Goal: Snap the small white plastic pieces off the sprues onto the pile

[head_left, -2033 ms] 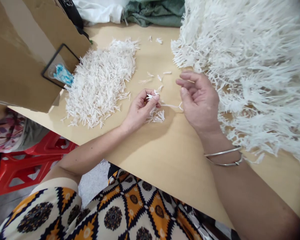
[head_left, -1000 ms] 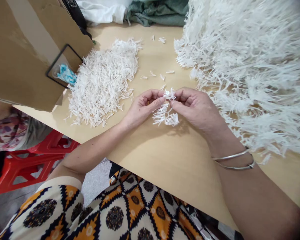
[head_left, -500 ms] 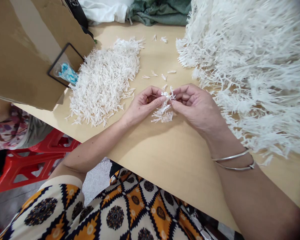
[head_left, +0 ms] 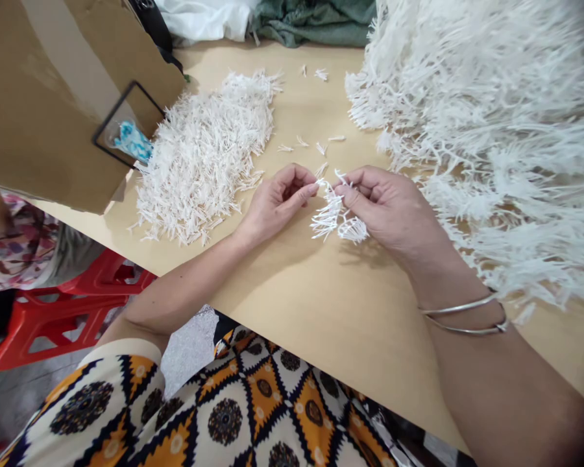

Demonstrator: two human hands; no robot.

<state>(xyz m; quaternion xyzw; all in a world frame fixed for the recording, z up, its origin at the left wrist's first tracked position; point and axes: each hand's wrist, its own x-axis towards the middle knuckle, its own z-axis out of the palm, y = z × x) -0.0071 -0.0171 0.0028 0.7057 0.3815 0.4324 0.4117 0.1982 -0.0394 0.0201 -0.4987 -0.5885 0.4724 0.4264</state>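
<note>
Between my hands, just over the table, hangs a small white branching sprig (head_left: 328,217) with fine splayed tips. My left hand (head_left: 285,198) pinches its left end between thumb and forefinger. At the sprig's right side my right hand (head_left: 382,204) is closed on it, thumb against the bent fingers; a metal bangle circles that wrist. Left of my left hand lies a heap of short white sprigs (head_left: 209,155). To the right of my right hand spreads a larger pile of long white branching strands (head_left: 496,143). What sits deep inside the curled fingers is hidden.
Several loose white bits (head_left: 321,148) lie on the tan table (head_left: 272,292) beyond my hands. A cardboard box (head_left: 53,97) stands at the left, by a black frame. Cloth (head_left: 316,23) lies at the back. A person sits at the left near red stools (head_left: 68,318).
My right hand has shifted slightly right, away from the left. The white sprig has stretched out between them, its tufts swinging to the right and separating.
</note>
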